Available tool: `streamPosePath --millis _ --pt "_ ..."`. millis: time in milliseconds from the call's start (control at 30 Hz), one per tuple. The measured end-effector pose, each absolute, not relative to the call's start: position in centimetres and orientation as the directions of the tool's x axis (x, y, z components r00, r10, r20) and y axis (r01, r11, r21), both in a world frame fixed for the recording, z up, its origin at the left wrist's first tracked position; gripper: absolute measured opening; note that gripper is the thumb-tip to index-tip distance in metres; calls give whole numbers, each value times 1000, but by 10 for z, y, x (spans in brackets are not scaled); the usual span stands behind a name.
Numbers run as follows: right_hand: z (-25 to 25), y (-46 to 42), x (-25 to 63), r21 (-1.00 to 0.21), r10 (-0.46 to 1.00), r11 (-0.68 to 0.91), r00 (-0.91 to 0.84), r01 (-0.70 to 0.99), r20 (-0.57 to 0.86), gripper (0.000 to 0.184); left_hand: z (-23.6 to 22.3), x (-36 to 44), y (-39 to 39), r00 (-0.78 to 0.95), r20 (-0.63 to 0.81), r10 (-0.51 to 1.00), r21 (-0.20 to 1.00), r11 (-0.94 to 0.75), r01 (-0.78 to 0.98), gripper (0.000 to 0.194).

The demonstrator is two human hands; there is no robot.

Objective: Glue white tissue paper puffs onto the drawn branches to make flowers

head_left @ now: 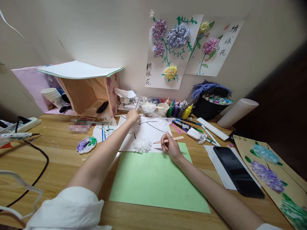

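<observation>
My left hand (132, 115) reaches far forward over a white sheet (148, 129) with black drawn stems, its fingers closed on a tuft of white tissue at the sheet's far left. My right hand (169, 146) rests at the sheet's near edge and pinches a flat wooden stick (174, 138) that points right. A white tissue flower ball (142, 145) lies on the sheet between the hands. A green sheet (155, 179) lies in front of me under my right forearm.
Glue bottles (178, 109), a small bowl (163, 108), pens and a marker case (211, 103) line the wall. A black phone (237, 171) and a brown flower picture (271, 172) lie at right. Paint palette (86, 144), glue gun (16, 135) and cable sit at left.
</observation>
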State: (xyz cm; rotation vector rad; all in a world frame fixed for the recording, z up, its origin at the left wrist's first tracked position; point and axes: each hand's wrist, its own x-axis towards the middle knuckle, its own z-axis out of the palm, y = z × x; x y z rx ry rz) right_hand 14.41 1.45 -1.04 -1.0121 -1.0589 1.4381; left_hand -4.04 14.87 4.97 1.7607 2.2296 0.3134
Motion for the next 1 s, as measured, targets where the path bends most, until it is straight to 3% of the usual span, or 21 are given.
streamPosePath --millis 167,400,667,867,1000 --pt "-10 14 143 -969 993 -66 -114 -237 -40 52 54 -48 146 -195 -44 980 303 199 932 28" --pt "-11 15 144 -971 992 -67 -124 -231 -39 52 39 -31 147 -265 -48 963 236 269 934 47" --pt "-12 15 144 -966 990 -84 -131 -245 -52 52 38 -33 153 -246 -80 966 269 258 928 31" --pt "-12 15 144 -975 992 -49 -121 -218 -23 52 39 -31 148 -216 -88 973 294 232 927 51" --pt "-13 15 144 -971 991 -63 -130 -230 -33 52 38 -27 150 -194 -90 977 338 214 916 44"
